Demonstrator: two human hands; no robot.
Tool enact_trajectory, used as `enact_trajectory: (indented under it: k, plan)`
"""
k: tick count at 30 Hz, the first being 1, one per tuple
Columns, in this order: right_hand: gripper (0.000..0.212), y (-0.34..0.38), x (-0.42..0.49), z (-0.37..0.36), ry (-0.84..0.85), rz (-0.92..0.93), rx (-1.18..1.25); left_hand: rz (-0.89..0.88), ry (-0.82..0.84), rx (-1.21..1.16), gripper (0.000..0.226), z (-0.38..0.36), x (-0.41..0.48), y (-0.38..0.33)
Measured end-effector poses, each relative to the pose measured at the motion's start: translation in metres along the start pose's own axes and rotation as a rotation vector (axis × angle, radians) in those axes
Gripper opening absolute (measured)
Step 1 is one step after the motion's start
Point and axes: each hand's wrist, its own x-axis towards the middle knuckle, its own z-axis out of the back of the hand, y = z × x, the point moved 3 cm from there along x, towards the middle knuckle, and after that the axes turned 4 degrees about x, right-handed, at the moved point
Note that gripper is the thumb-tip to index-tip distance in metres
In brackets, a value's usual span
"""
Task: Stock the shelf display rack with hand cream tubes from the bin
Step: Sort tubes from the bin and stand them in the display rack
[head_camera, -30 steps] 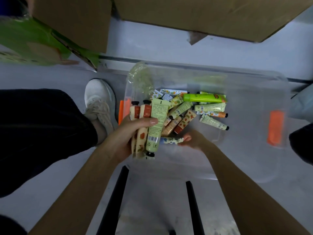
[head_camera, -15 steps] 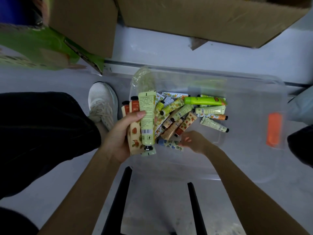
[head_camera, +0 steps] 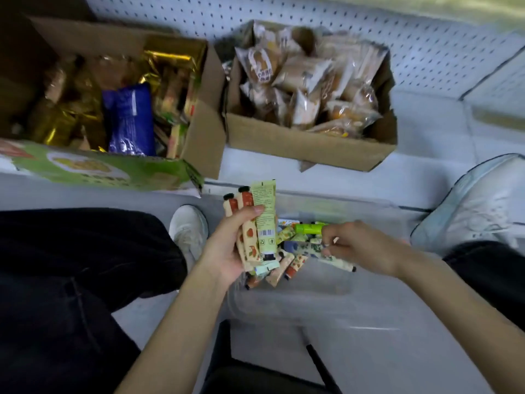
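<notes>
Holding a bunch of hand cream tubes [head_camera: 257, 223] in the left hand [head_camera: 224, 251], the person sits over the clear bin [head_camera: 326, 302] on the floor. The head view is the only one. In it, the left hand's fingers and thumb are curled round the bunch, just above the bin's left side. I think the tubes are packed side by side like that so that many can go to the rack in one trip.

Their long sides run from near to far, toward the cardboard boxes [head_camera: 306, 146]. The pale green tube [head_camera: 265, 211] has its flat end far away and its black cap down by the palm. The two orange tubes [head_camera: 246, 201] beside it are the other way round, with their caps at the far end.

The right hand [head_camera: 363, 245] is low in the bin with its fingers bent. It seems to pinch a flowery tube [head_camera: 304, 248] near the middle. That tube lies across, left to right, with its black cap at the right end. It looks like the next one for the bunch, and it would need a turn to line up with the others.

More loose tubes [head_camera: 292, 265] lie in a heap in the bin and point every which way. A bright green one [head_camera: 308, 228] lies across at the back. A white board with holes [head_camera: 284, 9] stands behind the boxes. I cannot tell if it is the rack.
</notes>
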Motion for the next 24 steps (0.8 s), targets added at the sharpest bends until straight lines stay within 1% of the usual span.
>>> enact_trajectory:
  k: [3, 8, 11, 14, 15, 17, 19, 20, 24]
  plan:
    - [0.020, 0.029, -0.032, 0.053, -0.131, 0.063, -0.112, -0.087, 0.046, -0.001, 0.031, -0.017, -0.018, -0.023]
    - [0.014, 0.075, -0.079, 0.121, -0.332, 0.181, -0.160, -0.186, 0.140, 0.118, 0.036, -0.049, -0.047, -0.062]
    - [0.010, 0.099, -0.099, 0.149, -0.411, 0.191, -0.195, -0.240, 0.208, 0.186, 0.034, -0.068, -0.067, -0.084]
    - [0.012, 0.120, -0.115, 0.172, -0.467, 0.216, -0.224, -0.275, 0.293, 0.206, 0.022, -0.085, -0.087, -0.103]
    - [0.013, 0.127, -0.119, 0.180, -0.485, 0.219, -0.229, -0.287, 0.312, 0.203, 0.021, -0.088, -0.093, -0.109]
    - [0.016, 0.138, -0.128, 0.194, -0.527, 0.229, -0.223, -0.320, 0.340, 0.209, 0.029, -0.094, -0.103, -0.121]
    - [0.017, 0.149, -0.135, 0.205, -0.548, 0.223, -0.172, -0.365, 0.357, 0.235, 0.049, -0.098, -0.111, -0.131]
    - [0.017, 0.154, -0.137, 0.210, -0.553, 0.221, -0.143, -0.386, 0.361, 0.246, 0.055, -0.099, -0.116, -0.136]
    - [0.017, 0.171, -0.146, 0.226, -0.608, 0.215, -0.125, -0.463, 0.414, 0.248, 0.055, -0.107, -0.131, -0.147]
